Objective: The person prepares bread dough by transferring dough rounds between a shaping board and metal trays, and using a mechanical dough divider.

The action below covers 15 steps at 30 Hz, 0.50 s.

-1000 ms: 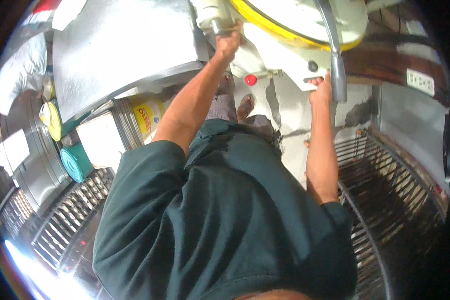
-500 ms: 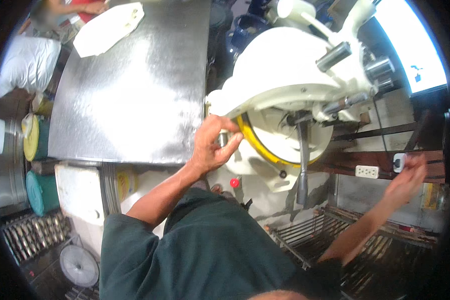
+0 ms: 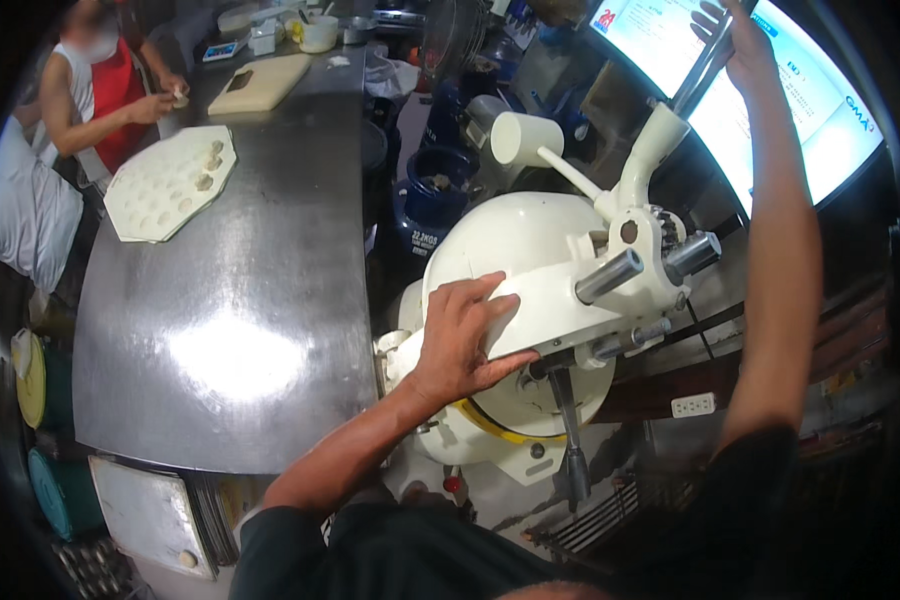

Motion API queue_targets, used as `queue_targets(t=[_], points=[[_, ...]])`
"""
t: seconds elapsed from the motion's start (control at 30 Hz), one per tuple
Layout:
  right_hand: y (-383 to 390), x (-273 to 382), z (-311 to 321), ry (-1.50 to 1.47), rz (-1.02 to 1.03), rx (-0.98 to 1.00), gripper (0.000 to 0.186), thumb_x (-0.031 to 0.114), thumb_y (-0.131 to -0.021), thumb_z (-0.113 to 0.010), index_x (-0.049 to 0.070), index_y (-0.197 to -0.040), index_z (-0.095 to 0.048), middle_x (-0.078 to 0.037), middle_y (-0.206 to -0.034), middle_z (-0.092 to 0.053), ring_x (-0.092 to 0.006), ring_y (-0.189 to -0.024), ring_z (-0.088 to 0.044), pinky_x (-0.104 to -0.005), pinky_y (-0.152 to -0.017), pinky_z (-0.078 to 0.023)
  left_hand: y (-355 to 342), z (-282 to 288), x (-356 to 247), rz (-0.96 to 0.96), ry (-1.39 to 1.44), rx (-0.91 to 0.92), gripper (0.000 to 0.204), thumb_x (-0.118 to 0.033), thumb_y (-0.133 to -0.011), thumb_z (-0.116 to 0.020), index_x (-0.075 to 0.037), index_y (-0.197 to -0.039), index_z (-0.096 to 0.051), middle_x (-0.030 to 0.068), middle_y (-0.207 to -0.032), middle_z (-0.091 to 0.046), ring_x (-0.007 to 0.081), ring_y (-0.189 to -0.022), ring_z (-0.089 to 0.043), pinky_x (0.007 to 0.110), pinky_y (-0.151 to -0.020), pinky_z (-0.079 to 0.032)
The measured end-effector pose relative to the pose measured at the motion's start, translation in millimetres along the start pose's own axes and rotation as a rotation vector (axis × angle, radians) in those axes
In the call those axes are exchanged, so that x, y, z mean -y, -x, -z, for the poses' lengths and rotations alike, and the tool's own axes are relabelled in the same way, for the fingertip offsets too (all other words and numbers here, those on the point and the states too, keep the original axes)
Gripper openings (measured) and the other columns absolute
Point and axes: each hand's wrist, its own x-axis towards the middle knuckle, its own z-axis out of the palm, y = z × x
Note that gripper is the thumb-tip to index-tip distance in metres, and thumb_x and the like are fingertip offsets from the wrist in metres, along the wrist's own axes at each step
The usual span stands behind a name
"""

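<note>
The left hand (image 3: 460, 335) is resting, fingers apart, on the cream machine (image 3: 535, 225) — seemingly to steady it — while the right hand (image 3: 738, 48) is gripping the metal bar (image 3: 704, 68) near its upper end, probably for leverage. The machine is standing beside the tabletop (image 3: 230, 250), with 1 lever (image 3: 576, 468) hanging below. Farther out, a white tray (image 3: 155, 195) is lying near 1 co-worker (image 3: 118, 95), probably for easy reach, carrying small pale lumps (image 3: 205, 183).

- Dark green shirt (image 3: 420, 550), its cloth plain and loosely creased
- Short left sleeve (image 3: 282, 545), greenish along its folds
- Short right sleeve (image 3: 755, 480), nearly black in shadow
- Bare forearms (image 3: 370, 445)
- Left hand (image 3: 460, 335) and right hand (image 3: 748, 52), both bare
</note>
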Motion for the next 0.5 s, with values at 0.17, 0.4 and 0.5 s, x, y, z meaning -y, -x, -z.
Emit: queue_targets(t=[0.17, 0.4, 0.5], points=[[2, -13, 12, 0.024, 0.02, -0.004, 0.039, 0.045, -0.101, -0.054, 0.009, -0.087, -0.056, -0.005, -0.066, -0.056, -0.0218, -0.056, -0.058, -0.0376, -0.053, -0.051, -1, -4, -1, 0.017, -0.007, -0.016, 0.072, -0.038, -0.061, -0.094, -0.009, -0.119, -0.062, 0.0151, -0.131, -0.059, 0.0316, -0.111, -0.055, 0.042, -0.094, -0.044], [87, 68, 76, -0.461, -0.025, 0.058, 0.036, 0.034, -0.096, -0.069, 0.002, -0.104, -0.054, -0.01, -0.09, -0.058, -0.0234, -0.085, -0.06, -0.0425, -0.086, -0.053, 1, -4, -2, -0.054, -0.125, -0.078, 0.066, -0.046, -0.068, -0.089, -0.007, -0.115, -0.063, 0.018, -0.128, -0.063, 0.034, -0.112, -0.058, 0.045, -0.097, -0.044], [150, 139, 119, -0.594, 0.039, -0.154, 0.053, 0.039, -0.095, -0.067, -0.008, -0.115, -0.058, -0.023, -0.115, -0.064, -0.033, -0.111, -0.062, -0.0478, -0.104, -0.05, -3, 18, -12, 0.004, -0.215, 0.003, 0.058, -0.042, -0.077, -0.084, -0.004, -0.114, -0.063, 0.0192, -0.132, -0.059, 0.035, -0.117, -0.057, 0.046, -0.1, -0.044]])
